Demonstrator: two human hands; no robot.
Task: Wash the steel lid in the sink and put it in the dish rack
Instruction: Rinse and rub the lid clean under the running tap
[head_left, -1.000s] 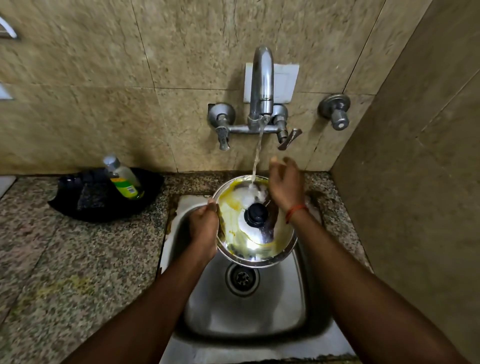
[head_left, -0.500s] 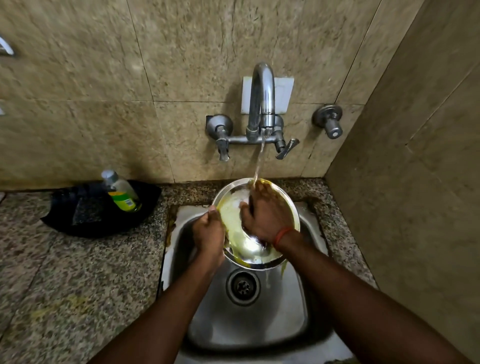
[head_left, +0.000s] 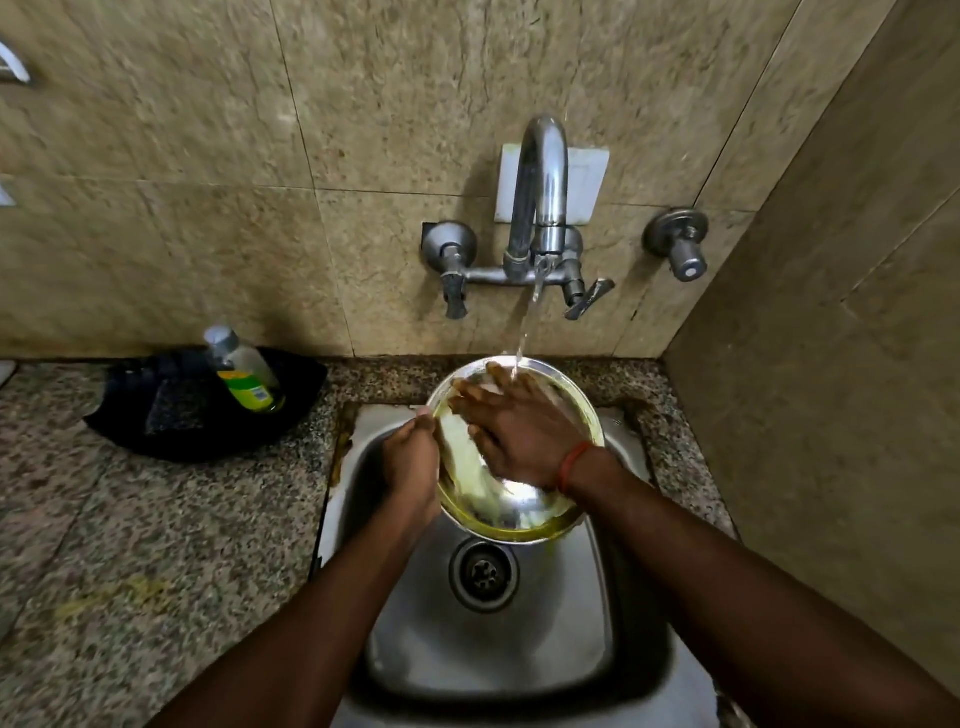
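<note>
Steel lid (head_left: 506, 512) at frame centre, tilted under running tap (head_left: 540, 218) so residue drains; left hand (head_left: 413, 465) clamped on rim, right hand (head_left: 519, 436) flat, fingers spread, rubbing.

A steel lid (head_left: 511, 512) is held over the rear half of a sink (head_left: 488, 649) set into a stone counter (head_left: 130, 545), directly above and behind the sink's drain (head_left: 484, 574). The left hand (head_left: 413, 467) grips the lid's left rim; the right hand (head_left: 519, 431) lies flat across its upper face. A wall-mounted tap (head_left: 537, 208) stands behind the sink, its stream of water (head_left: 524, 332) falling onto the lid's far edge at the right hand's fingers. A separate valve (head_left: 680, 244) sits on the wall right of the tap. Left of the sink, against the back wall, a bottle (head_left: 241, 369) leans inside a tray (head_left: 208, 431) on the counter. A side wall (head_left: 831, 364) closes the corner to the right.
</note>
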